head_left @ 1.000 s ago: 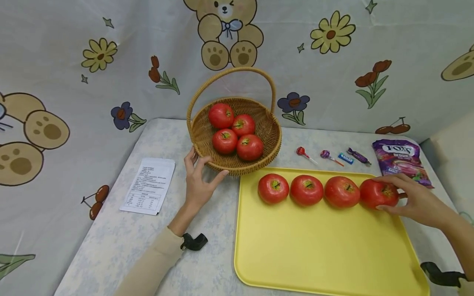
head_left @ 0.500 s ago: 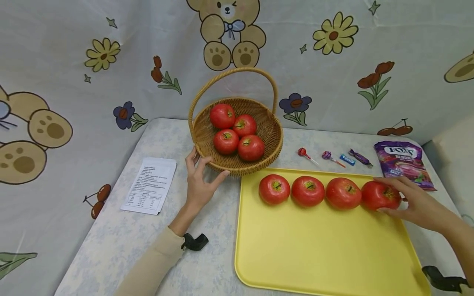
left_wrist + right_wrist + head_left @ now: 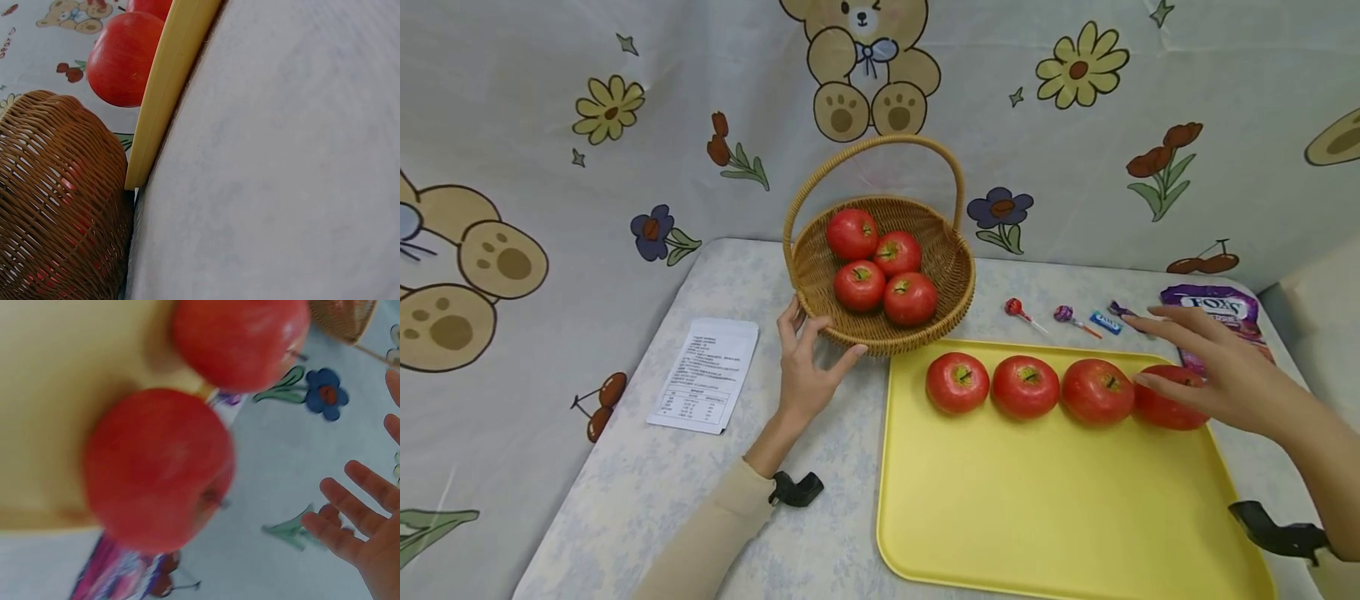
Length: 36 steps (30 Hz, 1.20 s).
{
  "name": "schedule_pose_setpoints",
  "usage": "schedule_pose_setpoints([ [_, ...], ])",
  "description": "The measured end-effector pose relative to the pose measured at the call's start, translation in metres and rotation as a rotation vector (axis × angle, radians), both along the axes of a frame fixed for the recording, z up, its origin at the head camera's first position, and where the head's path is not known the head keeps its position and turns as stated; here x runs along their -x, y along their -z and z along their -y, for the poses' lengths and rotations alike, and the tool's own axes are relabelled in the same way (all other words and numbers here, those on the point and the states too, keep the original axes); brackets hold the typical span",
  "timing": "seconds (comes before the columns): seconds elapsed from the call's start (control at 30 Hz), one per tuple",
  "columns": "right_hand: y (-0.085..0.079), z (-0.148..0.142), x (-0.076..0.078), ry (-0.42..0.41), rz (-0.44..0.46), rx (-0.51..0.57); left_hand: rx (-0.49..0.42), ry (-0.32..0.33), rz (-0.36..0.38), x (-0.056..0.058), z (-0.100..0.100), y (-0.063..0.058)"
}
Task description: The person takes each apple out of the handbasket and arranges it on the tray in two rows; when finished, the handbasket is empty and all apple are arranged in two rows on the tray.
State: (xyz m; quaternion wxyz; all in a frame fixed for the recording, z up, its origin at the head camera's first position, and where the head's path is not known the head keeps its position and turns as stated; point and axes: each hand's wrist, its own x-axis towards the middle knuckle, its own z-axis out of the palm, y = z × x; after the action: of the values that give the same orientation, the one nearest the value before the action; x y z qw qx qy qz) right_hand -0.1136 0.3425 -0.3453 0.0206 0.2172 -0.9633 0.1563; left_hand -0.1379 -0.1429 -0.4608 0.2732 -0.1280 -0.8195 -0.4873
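My left hand (image 3: pixel 806 375) rests with spread fingers against the front left side of a wicker basket (image 3: pixel 953 287), which holds several red apples (image 3: pixel 910 298) under its arched handle. In the left wrist view only the basket's woven side (image 3: pixel 56 200) shows, with the hand out of sight. On a yellow tray (image 3: pixel 1060 500), a row of red apples (image 3: pixel 955 383) lies along the back edge. Over the rightmost apple (image 3: pixel 1168 408) hovers my right hand (image 3: pixel 1232 375), fingers extended, partly covering it. The right wrist view shows that apple (image 3: pixel 156 469) apart from the hand's open fingers.
Behind the tray lie a red lollipop (image 3: pixel 1015 307), a purple lollipop (image 3: pixel 1064 314), a small blue sweet (image 3: pixel 1106 322) and a purple candy bag (image 3: pixel 1217 304). A white printed packet (image 3: pixel 706 375) is on the left. A patterned cloth (image 3: pixel 700 67) hangs behind the table.
My right hand has let go of the rightmost apple and risen above it, leaving it at the end of the row. My left hand stays at the basket.
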Motion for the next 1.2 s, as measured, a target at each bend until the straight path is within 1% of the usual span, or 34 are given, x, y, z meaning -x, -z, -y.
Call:
schedule_pose_setpoints([
  [0.1,-0.013,0.026,0.009,-0.035,0.035,0.009,0.0,-0.001,0.004,-0.001,0.0,0.0],
  [0.23,-0.025,0.067,0.025,-0.132,0.06,0.026,0.002,-0.002,0.01,-0.001,0.0,0.0],
  [0.37,-0.033,0.112,0.044,-0.26,0.019,0.023,0.006,-0.006,0.014,-0.003,0.0,0.0],
  [0.47,-0.033,0.142,0.062,-0.378,-0.038,0.047,0.005,-0.009,0.005,-0.003,0.0,0.0],
  [0.57,-0.03,0.169,0.081,-0.491,-0.082,0.089,0.002,-0.008,-0.014,-0.002,0.0,0.001],
  [0.63,-0.026,0.184,0.094,-0.543,-0.099,0.111,0.002,-0.006,-0.027,-0.001,-0.001,0.001],
  [0.67,-0.024,0.191,0.099,-0.559,-0.094,0.117,0.003,-0.002,-0.032,0.0,-0.001,0.002],
  [0.77,-0.017,0.209,0.114,-0.572,-0.033,0.116,0.009,0.008,-0.039,0.002,-0.002,0.003],
  [0.87,-0.009,0.223,0.126,-0.543,0.073,0.081,0.012,0.02,-0.038,0.002,-0.002,0.004],
  [0.97,-0.002,0.234,0.137,-0.521,0.151,0.03,0.011,0.023,-0.04,0.002,-0.003,0.005],
  [1.07,0.004,0.241,0.146,-0.511,0.191,-0.01,0.016,0.02,-0.039,0.001,-0.002,0.004],
  [1.2,0.009,0.248,0.154,-0.514,0.224,-0.042,0.033,0.005,-0.037,0.001,0.0,0.002],
])
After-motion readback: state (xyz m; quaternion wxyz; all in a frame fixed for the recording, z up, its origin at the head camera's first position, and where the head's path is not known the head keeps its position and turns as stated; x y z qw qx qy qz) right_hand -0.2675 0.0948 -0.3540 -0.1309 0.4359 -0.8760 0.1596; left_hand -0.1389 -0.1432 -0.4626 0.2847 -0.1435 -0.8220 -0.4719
